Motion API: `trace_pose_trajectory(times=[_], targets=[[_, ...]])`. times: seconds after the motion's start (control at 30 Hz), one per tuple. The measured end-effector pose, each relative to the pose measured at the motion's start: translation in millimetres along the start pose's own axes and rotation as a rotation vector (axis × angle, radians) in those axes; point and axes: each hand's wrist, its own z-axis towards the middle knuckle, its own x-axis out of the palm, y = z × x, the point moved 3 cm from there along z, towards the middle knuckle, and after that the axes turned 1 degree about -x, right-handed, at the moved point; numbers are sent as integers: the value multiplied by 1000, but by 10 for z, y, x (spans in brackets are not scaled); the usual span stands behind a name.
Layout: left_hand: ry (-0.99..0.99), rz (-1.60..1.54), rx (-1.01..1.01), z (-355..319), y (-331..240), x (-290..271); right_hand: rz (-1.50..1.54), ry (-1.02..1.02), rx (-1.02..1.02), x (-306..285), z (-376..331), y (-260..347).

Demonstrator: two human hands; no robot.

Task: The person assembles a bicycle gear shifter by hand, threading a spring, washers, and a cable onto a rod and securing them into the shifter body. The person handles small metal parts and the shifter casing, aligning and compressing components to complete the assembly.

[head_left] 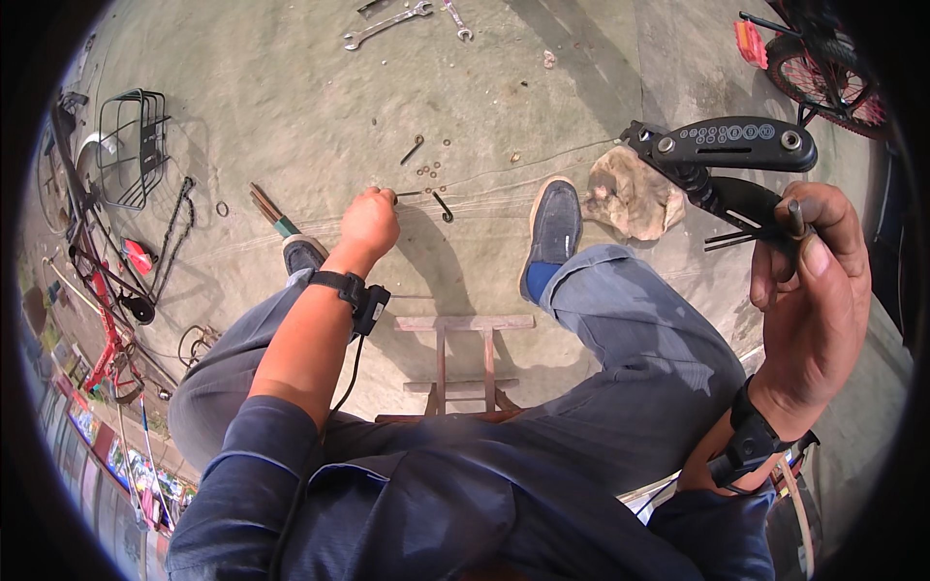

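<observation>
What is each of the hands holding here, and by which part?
The right hand grips a black folding multi-tool by its fanned-out keys, body uppermost. The left hand reaches down to small metal parts on the concrete; whether it grips one cannot be told.

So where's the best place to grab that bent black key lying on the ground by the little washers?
Probably the long straight shank of the bent black key, from above. It lies flat on the concrete with open ground on both sides, so fingertips can pinch across it. The left hand is already down beside it; the right hand holds the folding multi-tool.
</observation>
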Motion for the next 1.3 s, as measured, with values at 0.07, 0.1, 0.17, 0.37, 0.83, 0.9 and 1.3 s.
trace_pose_trajectory(times=[0.07, 0.1, 0.17, 0.37, 0.83, 0.9, 1.3], targets=[[-6, 13, 6, 47, -4, 33, -4, -32, 1, 21, 34, -8], [-6, 12, 8, 71, -6, 45, -6, -32, 1, 32, 53, -10], [-35, 33, 35, 115, -18, 41, -4, -24, 5, 52, 87, -15], [-104, 53, 67, 324, -101, -97, 14, -22, 27, 107, 183, -25], [-45, 236, 238, 564, -461, -122, 42, -2, 248, 392, 370, 21], [-41, 286, 254, 586, -449, -113, 22, -9, 293, 410, 407, 26], [-44, 380, 319, 655, -333, -7, 74, 73, 363, 475, 527, 10]])
